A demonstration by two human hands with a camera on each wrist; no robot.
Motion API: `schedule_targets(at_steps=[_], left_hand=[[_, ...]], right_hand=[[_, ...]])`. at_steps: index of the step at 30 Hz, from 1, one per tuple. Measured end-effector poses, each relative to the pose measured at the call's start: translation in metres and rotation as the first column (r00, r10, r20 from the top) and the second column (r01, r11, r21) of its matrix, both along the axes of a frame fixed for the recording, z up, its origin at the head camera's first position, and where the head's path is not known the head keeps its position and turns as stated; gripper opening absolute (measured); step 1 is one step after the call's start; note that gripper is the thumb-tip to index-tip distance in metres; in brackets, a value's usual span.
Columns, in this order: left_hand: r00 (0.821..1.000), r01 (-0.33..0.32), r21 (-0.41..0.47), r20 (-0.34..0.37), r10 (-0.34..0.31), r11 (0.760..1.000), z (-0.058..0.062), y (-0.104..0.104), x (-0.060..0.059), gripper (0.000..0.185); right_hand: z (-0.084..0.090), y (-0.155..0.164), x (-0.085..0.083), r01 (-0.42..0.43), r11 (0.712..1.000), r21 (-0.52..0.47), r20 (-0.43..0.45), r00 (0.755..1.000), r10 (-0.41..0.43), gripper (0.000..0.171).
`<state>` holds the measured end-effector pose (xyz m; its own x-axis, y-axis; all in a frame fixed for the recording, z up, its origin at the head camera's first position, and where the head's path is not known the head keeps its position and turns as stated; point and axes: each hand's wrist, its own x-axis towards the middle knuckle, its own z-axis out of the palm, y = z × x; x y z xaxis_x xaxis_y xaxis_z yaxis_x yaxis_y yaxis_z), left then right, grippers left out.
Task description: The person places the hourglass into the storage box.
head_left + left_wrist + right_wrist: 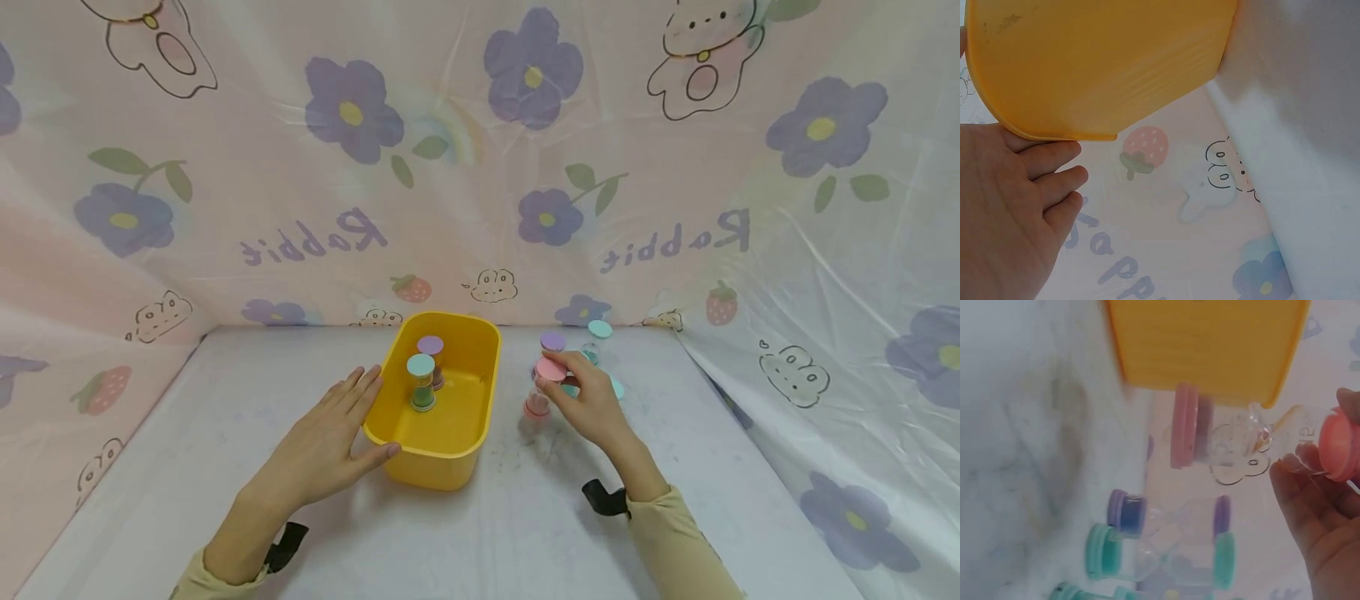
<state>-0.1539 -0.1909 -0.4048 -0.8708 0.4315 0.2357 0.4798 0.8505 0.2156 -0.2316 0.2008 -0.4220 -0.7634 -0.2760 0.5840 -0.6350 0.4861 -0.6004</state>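
1. Head view: the left hand (330,442) lies flat, palm down, on the white tabletop (225,433), its fingers straight and together, their tips against the near left wall of the yellow rectangular plastic tub (442,454), with the thumb stretched along the tub's front corner; it grips nothing
2. Head view: the right hand (592,404) reaches in from the lower right with the wrist raised and the fingers curled down, pinching the pink round cap of a clear sand timer with pink ends (542,387), which stands upright on the table just right of the tub
3. Head view: inside the tub stand a teal-capped sand timer (422,382) and a purple-capped sand timer (431,354); behind the right hand stand another purple-capped timer (552,342) and a teal-capped timer (599,331)
4. Left wrist view: the open palm and straight fingers (1054,156) sit just under the tub's rounded yellow wall (1097,62), the top finger touching it
5. Right wrist view: the fingertips (1288,481) and thumb close round the clear glass and pink cap of the pink timer (1335,447), its other pink end (1184,425) near the tub wall (1204,344); the purple and teal timers (1166,544) lie blurred beyond
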Motion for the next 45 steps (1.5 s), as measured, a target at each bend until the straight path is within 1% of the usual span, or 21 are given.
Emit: schedule_targets(at_steps=[6,10,14,21,29,37,41,45], left_hand=[[1.0,-0.001,0.007,-0.001,0.001,1.0,-0.001,0.0,0.0,0.099],[1.0,-0.007,0.007,0.004,0.007,1.0,-0.001,0.0,0.0,0.1],[1.0,-0.009,0.002,0.003,0.009,1.0,-0.001,0.0,0.0,0.101],[1.0,-0.006,-0.004,0.001,0.006,1.0,0.0,0.0,0.0,0.101],[1.0,-0.003,-0.006,-0.005,0.003,1.0,0.0,0.0,0.0,0.101],[1.0,-0.004,0.0,-0.006,0.004,1.0,-0.001,-0.001,0.0,0.1],[1.0,-0.006,-0.004,-0.002,0.006,1.0,-0.001,-0.001,-0.001,0.101],[1.0,-0.007,-0.005,-0.001,0.007,1.0,-0.001,-0.001,-0.001,0.101]], right_hand=[[0.013,-0.006,-0.002,-0.042,0.998,-0.041,-0.104,0.994,0.038,0.042],[0.023,-0.011,-0.003,-0.054,0.998,-0.026,-0.164,0.985,0.049,0.042],[0.034,-0.016,-0.004,-0.062,0.998,-0.013,-0.196,0.979,0.059,0.043],[0.048,-0.026,-0.006,-0.081,0.997,-0.015,-0.232,0.97,0.075,0.044],[0.062,-0.04,-0.007,-0.103,0.994,-0.022,-0.246,0.965,0.095,0.043],[0.072,-0.056,-0.008,-0.179,0.983,-0.029,-0.266,0.95,0.165,0.044],[0.073,-0.064,-0.01,-0.196,0.98,-0.012,-0.272,0.944,0.186,0.045],[0.073,-0.073,-0.01,-0.242,0.97,0.006,-0.269,0.934,0.235,0.045]])
